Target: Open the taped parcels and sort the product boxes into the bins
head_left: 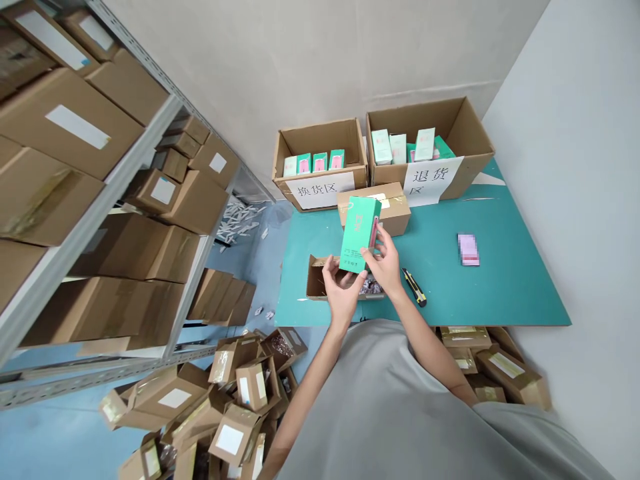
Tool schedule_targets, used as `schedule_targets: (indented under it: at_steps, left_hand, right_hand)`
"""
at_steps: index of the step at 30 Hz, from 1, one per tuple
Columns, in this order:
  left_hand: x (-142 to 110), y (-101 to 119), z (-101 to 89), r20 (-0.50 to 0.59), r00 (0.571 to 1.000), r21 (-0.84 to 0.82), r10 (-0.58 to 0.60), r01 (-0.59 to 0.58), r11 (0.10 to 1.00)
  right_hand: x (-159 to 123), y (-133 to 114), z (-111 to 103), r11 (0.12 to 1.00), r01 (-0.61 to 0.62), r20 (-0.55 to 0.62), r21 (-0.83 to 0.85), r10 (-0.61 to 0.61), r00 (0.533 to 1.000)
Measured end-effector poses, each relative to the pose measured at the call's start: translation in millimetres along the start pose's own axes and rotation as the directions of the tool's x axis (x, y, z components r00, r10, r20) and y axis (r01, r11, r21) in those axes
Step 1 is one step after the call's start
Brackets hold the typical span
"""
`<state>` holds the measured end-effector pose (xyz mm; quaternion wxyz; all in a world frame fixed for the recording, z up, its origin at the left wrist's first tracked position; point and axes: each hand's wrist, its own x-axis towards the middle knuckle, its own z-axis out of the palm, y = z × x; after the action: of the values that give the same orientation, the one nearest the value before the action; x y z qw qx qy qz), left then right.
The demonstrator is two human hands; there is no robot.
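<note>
Between both hands I hold a green retail box (358,230) with small dark print and a pink side, tilted above the table. My left hand (344,290) grips its lower end, fingers bent around the bottom edge. At its right side, my right hand (383,260) presses with thumb and fingers. Below the hands lies an open brown carton (317,280) with crumpled paper in it, partly hidden by them. A closed, taped carton (395,217) sits just behind the green box. To the right of my right hand rests a yellow and black box cutter (415,288).
Two labelled open cartons stand at the back, the left one (320,133) and the right one (430,113), holding green and pale boxes. A phone (469,250) lies on the green table (505,287). Shelves with cartons (75,133) rise left; discarded cartons (233,433) pile on the floor.
</note>
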<state>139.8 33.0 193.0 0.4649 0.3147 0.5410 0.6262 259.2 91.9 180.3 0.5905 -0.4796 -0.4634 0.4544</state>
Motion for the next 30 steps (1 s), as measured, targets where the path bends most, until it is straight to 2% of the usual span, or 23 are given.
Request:
schedule_targets:
  at_steps: [2,5,10,15,20,23,26,28,30]
  left_hand:
    - [5.9,0.9,-3.9,0.013,0.991,-0.088,-0.131,0.131,0.987]
    - [18.3,0.8,-10.8,0.066,0.952,-0.199,-0.297,0.305,0.932]
    - [28.7,-4.8,-17.4,0.180,0.910,-0.236,-0.374,0.410,0.881]
    - [24.0,-9.3,-15.9,0.091,0.945,-0.224,-0.315,0.328,0.918]
    - [12.7,-6.9,-7.8,-0.036,0.992,-0.082,-0.125,0.122,0.989]
    - [3.0,-4.7,-3.7,-0.042,0.999,0.003,0.000,0.000,1.000]
    - [-4.0,-2.3,-2.8,-0.003,0.996,0.070,0.090,-0.089,0.993]
    - [-4.4,-0.8,-3.9,0.003,0.999,0.046,0.054,-0.054,0.997]
    - [-1.5,0.2,-5.9,0.000,0.996,-0.051,-0.090,0.090,0.995]
  right_hand:
    - [2.3,0.7,-2.2,0.999,-0.011,-0.037,0.039,0.013,0.999]
    - [5.0,0.9,-6.3,0.998,-0.009,-0.063,0.061,0.013,0.998]
    - [9.3,0.9,-12.9,0.995,-0.022,-0.040,0.093,0.026,0.999]
    - [13.8,-2.4,-16.4,0.991,-0.044,0.047,0.126,0.039,0.998]
    - [9.3,-2.5,-8.9,0.997,-0.034,-0.011,0.071,0.035,0.999]
    - [5.5,-1.3,-2.4,0.998,-0.041,-0.032,0.049,0.043,0.999]
    - [4.7,0.5,-0.8,0.997,-0.035,-0.035,0.065,0.038,0.999]
    - [5.5,2.6,-3.1,0.996,-0.028,-0.035,0.081,0.031,0.999]
    - [6.7,5.5,-6.4,0.995,-0.020,-0.042,0.102,0.025,0.999]
